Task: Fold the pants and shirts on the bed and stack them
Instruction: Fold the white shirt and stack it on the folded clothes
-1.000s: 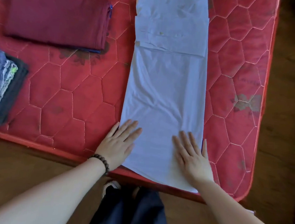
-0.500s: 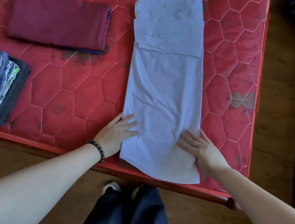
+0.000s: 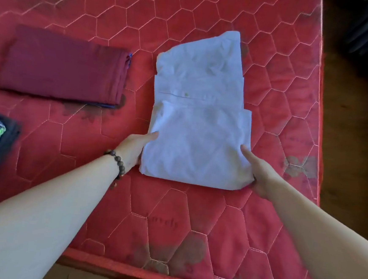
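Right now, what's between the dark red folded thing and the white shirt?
Only bare red mattress; the maroon folded garment and the white shirt lie apart, as the head view shows.

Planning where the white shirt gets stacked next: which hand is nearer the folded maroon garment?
Left. The left hand holds the white shirt's left edge, on the maroon garment's side; the right hand holds the shirt's opposite edge, farther away.

Pale shirt (image 3: 198,127), thin matt cloth, creased all over; bed (image 3: 193,228) under it, red quilted fabric, stained and worn; maroon pants (image 3: 62,72), smooth matt cloth; beaded bracelet (image 3: 117,162), dull finish
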Demonstrator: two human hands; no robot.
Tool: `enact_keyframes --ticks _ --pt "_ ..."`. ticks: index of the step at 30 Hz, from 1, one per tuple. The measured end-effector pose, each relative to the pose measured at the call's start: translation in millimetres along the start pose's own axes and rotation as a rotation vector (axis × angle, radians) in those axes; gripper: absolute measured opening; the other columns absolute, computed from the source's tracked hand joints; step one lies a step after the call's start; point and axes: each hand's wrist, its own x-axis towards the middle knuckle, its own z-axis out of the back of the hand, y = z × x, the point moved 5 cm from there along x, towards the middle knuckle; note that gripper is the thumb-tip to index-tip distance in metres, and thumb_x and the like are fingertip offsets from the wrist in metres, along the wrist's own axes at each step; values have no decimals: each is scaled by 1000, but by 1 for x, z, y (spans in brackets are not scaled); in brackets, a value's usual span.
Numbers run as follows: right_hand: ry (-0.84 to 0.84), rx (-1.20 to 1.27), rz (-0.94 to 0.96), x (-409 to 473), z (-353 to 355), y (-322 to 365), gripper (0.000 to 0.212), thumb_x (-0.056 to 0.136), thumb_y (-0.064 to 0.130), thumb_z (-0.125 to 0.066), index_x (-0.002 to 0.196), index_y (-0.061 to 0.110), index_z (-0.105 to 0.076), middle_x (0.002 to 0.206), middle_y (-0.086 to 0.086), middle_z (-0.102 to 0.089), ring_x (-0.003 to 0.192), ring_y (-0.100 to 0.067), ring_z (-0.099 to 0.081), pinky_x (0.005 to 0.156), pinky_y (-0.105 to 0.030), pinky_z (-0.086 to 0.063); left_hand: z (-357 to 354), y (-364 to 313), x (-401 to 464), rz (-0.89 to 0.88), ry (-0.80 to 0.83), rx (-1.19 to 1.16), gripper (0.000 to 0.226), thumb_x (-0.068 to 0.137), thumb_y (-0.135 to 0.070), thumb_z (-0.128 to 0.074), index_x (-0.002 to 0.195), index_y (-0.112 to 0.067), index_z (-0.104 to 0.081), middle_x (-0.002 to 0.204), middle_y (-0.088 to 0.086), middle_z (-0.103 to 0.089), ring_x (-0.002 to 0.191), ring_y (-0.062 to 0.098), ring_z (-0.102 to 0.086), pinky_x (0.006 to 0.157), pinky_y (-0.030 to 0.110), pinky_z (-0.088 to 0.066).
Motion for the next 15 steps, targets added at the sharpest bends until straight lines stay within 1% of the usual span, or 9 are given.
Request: enact_keyframes --ticks 1,3,4,6,8,9,11,13,15 --pt "15 9 20 1 0 -4 38 87 42 -65 110 12 -67 103 -4 -74 91 -18 -72 65 -27 -56 2 6 4 -4 -21 30 35 91 -27 -64 111 1 -67 110 18 -70 104 31 -66 99 45 -47" --pt "43 3 76 1 -1 -12 28 90 29 -64 110 9 -66 103 -5 -74 91 -19 -72 65 -26 -57 5 14 6 -39 -50 133 40 89 -28 -65 107 8 -63 106 23 -68 95 33 -65 86 44 -47" --pt "39 -19 106 1 -2 -16 25 92 26 -63 109 8 -66 102 -6 -74 90 -19 -72 67 -27 -58 5 16 4 -61 -46 184 43 86 -35 -65 104 4 -64 100 22 -67 90 31 -62 81 43 -45" --pt "-55 -142 167 2 1 -27 20 93 24 -62 103 7 -67 99 -8 -73 88 -23 -70 77 -35 -58 5 23 0 -84 -20 257 48 74 -54 -61 100 -13 -61 94 10 -57 85 24 -52 79 40 -39" --pt "-162 -289 199 1 5 -39 14 94 27 -60 91 15 -67 95 -6 -72 84 -22 -68 81 -39 -56 8 34 -5 -80 -30 318 45 74 -60 -56 90 -18 -55 88 4 -52 78 20 -47 73 37 -36" --pt "-186 -329 207 -2 5 -46 15 94 29 -60 87 18 -67 93 -3 -73 82 -20 -67 79 -37 -55 11 39 -9 -88 -57 357 40 80 -57 -55 82 -17 -51 79 2 -48 72 19 -43 68 34 -34" --pt "-193 -351 209 -10 4 -63 17 94 32 -60 85 18 -67 85 4 -73 79 -16 -68 74 -33 -55 17 51 -22 -128 -119 437 40 92 -47 -52 68 -18 -39 62 -1 -34 60 16 -33 58 29 -26" --pt "-187 -337 182 -24 1 -83 18 93 33 -61 86 18 -68 78 9 -73 74 -11 -68 68 -29 -54 20 66 -41 -145 -169 495 43 96 -41 -50 64 -19 -32 55 -11 -26 52 8 -26 50 26 -21" --pt "-177 -331 151 -41 -2 -104 17 93 33 -61 86 18 -68 79 9 -73 74 -10 -68 70 -28 -53 22 79 -66 -153 -211 524 46 97 -37 -50 62 -19 -27 50 -14 -22 43 6 -21 42 21 -16"
